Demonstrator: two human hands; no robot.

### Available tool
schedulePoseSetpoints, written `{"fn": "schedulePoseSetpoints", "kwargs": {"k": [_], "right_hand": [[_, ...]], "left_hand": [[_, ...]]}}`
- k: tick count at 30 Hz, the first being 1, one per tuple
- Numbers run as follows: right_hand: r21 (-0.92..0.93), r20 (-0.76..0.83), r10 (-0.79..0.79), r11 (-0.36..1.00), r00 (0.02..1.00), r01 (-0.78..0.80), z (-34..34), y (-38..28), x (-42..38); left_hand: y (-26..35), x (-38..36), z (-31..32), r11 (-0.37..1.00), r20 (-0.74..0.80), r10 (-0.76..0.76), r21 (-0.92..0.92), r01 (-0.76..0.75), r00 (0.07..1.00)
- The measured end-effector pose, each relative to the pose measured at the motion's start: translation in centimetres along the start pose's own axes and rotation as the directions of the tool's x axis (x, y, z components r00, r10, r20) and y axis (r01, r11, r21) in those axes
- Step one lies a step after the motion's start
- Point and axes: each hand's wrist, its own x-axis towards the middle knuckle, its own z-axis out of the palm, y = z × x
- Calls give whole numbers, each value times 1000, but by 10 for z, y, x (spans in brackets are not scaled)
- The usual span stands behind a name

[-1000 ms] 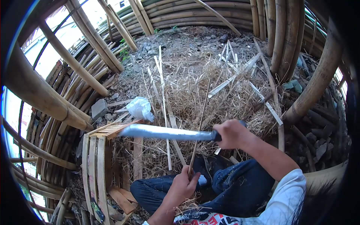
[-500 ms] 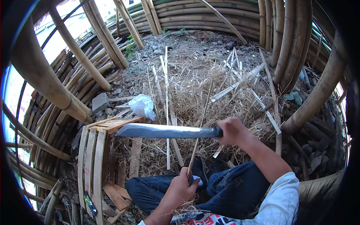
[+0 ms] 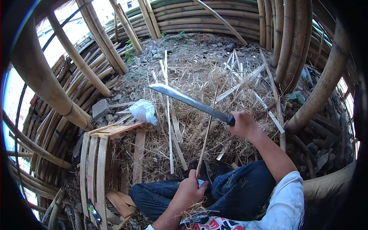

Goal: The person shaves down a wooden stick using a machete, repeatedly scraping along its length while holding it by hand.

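My right hand is closed round the dark handle of a long machete, its blade slanting up to the left. Lower down, my left hand grips the bottom end of a thin bamboo strip. The strip stands up and away from me, its upper part close to the blade near the handle; whether they touch I cannot tell. My crossed legs in dark trousers are below both hands. Fibrous shavings cover the ground in front.
A slatted wooden crate stands at the left, with a white plastic bag beyond it. Loose pale strips lie on the shavings. A grey block sits further left. Bamboo poles rise on both sides.
The machete has gone from nearly level to slanting, its tip swinging up and away. My right hand has shifted slightly right and up. My left hand still holds the strip.
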Motion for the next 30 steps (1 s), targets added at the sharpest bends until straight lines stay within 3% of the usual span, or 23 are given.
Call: {"fn": "schedulePoseSetpoints", "kwargs": {"k": [2, 4, 6, 7, 9, 11, 14, 16, 18, 20, 22, 23, 26, 28, 30], "right_hand": [[135, 49, -44, 990, 998, 37, -7, -10, -9], [130, 41, -114, 986, 993, 107, -18, -28, -11], [73, 123, -285, 958, 951, 277, -32, -48, -12], [15, 222, -268, 962, 938, 271, -35, -45, -5], [36, 187, -185, 983, 965, 181, -28, -23, 3], [63, 169, -31, 998, 985, 21, -19, -2, 5], [149, 160, 6, 988, 987, -30, -18, -5, -8], [163, 179, -3, 986, 984, -27, -23, -18, -10], [58, 127, -192, 981, 973, 186, -34, -34, -14], [-17, 213, -206, 976, 955, 215, -36, -25, -6], [-29, 225, -74, 996, 972, 82, -25, 1, -2], [14, 224, 58, 998, 973, -63, -27, 9, 0], [13, 127, 124, 992, 984, -127, -1, 30, -8], [70, 140, 126, 988, 982, -136, -21, 8, -13], [105, 119, 1, 994, 993, -14, -28, -6, -14]], "left_hand": [[-1, 1, 4, 1000, -11, 23, 11, -23, 1000], [1, -3, 4, 998, 1, 38, -55, -38, 999], [6, -6, 2, 999, 8, 44, -28, -43, 999], [5, -6, 2, 998, -15, 59, -24, -59, 998], [3, -6, 2, 996, -22, 87, 0, -87, 996], [-2, -2, 3, 999, -58, 3, 41, 0, 998], [-5, -1, 8, 999, -60, 8, 47, -6, 998], [5, 0, 7, 999, -45, 24, 46, -22, 999], [7, -4, 11, 999, -23, 23, 34, -22, 999], [7, -5, 13, 998, -19, 57, 33, -56, 998], [3, -4, 12, 998, -36, 45, 54, -43, 998], [0, -3, 11, 997, -47, 38, 76, -35, 998], [-10, 1, 17, 990, -65, 103, 100, -96, 993], [-7, -1, 14, 995, -32, 74, 76, -71, 997], [-1, -5, 11, 997, -9, 49, 55, -48, 999]]}}
